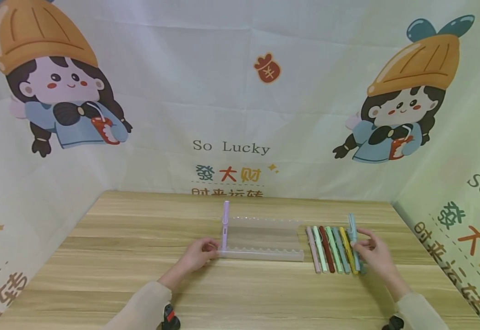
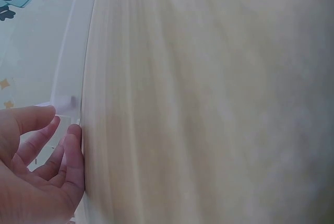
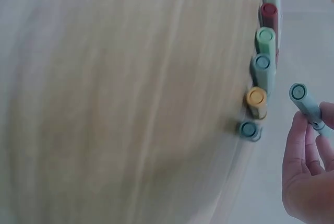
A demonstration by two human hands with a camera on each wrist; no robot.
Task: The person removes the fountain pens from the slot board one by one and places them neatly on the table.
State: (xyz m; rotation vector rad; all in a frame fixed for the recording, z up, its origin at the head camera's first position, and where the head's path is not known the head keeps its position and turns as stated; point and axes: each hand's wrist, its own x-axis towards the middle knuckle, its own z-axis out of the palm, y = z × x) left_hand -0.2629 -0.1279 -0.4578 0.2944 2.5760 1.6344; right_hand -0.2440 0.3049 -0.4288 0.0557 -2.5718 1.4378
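A: Left hand (image 1: 198, 253), status?
B: Resting at lower centre of the head view, fingers loosely curled against the left end of the clear pen rack (image 1: 261, 240). Touching that end; no firm grasp visible. In the left wrist view, seen at lower left with fingers relaxed and slightly bent, nothing enclosed.

A: Contents of the rack?
B: One lilac pen (image 1: 225, 225), seated in the leftmost slot, lying front to back across the two scalloped rails. Remaining slots unoccupied.

A: Right hand (image 1: 372, 253)?
B: Right of centre in the head view. Thumb and fingertips pinching a light blue pen (image 1: 352, 228), raised just above the row's right end. In the right wrist view, the same pen held at right edge of frame, cap end toward the lens, clear of the counter (image 1: 140, 256).

A: Location of the loose pens?
B: Row of pens (image 1: 331, 250) flat on the counter, just right of the rack, side by side and touching. Order from left: pink, pale green, dark red, green, blue, yellow, teal.

A: Surroundings?
B: Wooden counter backed by a printed cloth backdrop (image 1: 240, 91) with cartoon figures at upper left and upper right.
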